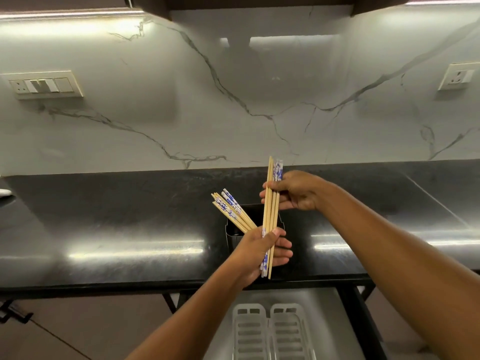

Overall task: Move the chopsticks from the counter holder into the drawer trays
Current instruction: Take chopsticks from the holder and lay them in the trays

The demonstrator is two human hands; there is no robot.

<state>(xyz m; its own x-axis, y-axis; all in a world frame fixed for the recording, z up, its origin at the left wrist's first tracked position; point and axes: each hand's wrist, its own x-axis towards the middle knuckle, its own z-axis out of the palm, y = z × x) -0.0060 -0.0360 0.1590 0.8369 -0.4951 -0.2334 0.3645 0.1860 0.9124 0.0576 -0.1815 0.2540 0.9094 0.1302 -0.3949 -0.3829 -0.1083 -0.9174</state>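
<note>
We look down on a black stone counter (130, 219) backed by a white marbled wall (233, 87). Our right hand (293, 190) is curled round the upper part of an upright bundle of chopsticks (271, 219), fingers wrapped over the sticks and thumb on the near side. Our left hand (262, 252) holds the lower part of the same bundle, thumb pressed across the sticks and fingers curled beneath them, so both hands grip it at once, above the holder and the counter's front edge.

Some sticks in the bundle are plain pale wood; others carry a blue-and-white floral pattern on one end (we can make out no lettering or brand on them).

A second cluster of chopsticks (231, 210) leans up and to the left out of the black holder (231, 236), which stands on the counter just behind our left hand. Their patterned ends point away from us.

Below the counter edge a drawer (324, 302) stands open, and in it lie two pale slotted trays (270, 331) side by side; we see no chopsticks in them.

On the wall a switch plate (42, 85) sits at the left and a socket (458, 76) at the right; neither shows readable writing.
</note>
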